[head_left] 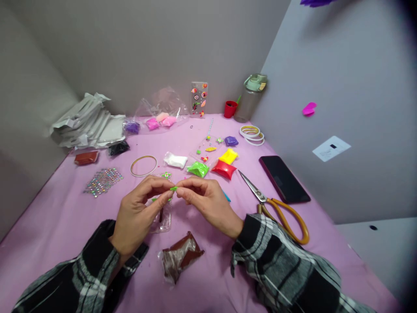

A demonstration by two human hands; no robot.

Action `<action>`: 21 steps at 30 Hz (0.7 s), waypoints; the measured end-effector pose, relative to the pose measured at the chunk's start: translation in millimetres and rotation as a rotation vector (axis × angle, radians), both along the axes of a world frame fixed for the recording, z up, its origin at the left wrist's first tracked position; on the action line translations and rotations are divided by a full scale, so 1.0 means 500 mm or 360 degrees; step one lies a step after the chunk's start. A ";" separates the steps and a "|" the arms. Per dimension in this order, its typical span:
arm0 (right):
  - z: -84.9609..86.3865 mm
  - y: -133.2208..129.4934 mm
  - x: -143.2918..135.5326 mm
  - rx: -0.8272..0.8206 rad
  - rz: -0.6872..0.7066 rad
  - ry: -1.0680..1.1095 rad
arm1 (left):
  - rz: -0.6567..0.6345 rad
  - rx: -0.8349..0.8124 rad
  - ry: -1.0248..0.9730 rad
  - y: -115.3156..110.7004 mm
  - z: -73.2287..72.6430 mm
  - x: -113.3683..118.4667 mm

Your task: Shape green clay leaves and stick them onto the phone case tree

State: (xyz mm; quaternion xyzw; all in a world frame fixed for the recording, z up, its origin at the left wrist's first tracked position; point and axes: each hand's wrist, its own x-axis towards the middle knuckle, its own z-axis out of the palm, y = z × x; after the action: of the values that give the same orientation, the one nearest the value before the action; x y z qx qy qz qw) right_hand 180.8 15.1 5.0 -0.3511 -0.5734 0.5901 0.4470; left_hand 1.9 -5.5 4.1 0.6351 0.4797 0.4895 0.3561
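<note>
Between the fingertips of both hands is a small piece of green clay (pixel 173 188). My left hand (pixel 138 213) pinches it from the left, and my right hand (pixel 208 202) pinches it from the right. Below them lies a clear phone case (pixel 166 222) bearing green and dark brown clay shapes, partly hidden by my left hand. Nearer to me is an opened packet of brown clay (pixel 182 256). Just beyond the fingers sit packets of green clay (pixel 198 168), white clay (pixel 176 160), red clay (pixel 224 169) and yellow clay (pixel 228 156).
Orange-handled scissors (pixel 276 208) and a black phone (pixel 284 179) lie at right. Tape rolls (pixel 252 134), a bottle (pixel 250 98) and a red cup (pixel 230 109) stand farther back. At left are a tape ring (pixel 143 166), rhinestones (pixel 103 181) and stacked silvery packets (pixel 89 121).
</note>
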 end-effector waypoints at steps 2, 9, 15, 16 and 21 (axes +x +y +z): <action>0.000 0.000 0.000 0.0006 -0.0006 -0.0003 | 0.0001 -0.0008 0.0004 0.000 -0.001 0.000; -0.003 0.000 0.001 0.0054 -0.0080 -0.0046 | -0.0004 -0.0104 -0.0046 -0.002 -0.001 0.004; 0.002 0.001 0.000 0.0083 -0.0061 -0.0033 | -0.0001 -0.0062 -0.0016 -0.003 0.000 0.002; 0.002 0.001 0.000 0.0087 -0.0048 -0.0015 | -0.0006 -0.0053 -0.0011 -0.003 0.001 0.002; -0.003 0.001 0.000 0.0115 -0.0055 -0.0041 | -0.0054 -0.0015 0.0014 -0.001 0.000 0.003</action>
State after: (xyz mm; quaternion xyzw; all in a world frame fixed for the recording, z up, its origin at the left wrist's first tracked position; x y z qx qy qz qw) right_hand 181.0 15.4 3.7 -0.3522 -0.5940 0.5566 0.4620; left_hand 3.3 -5.8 3.9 0.6437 0.4727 0.4784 0.3652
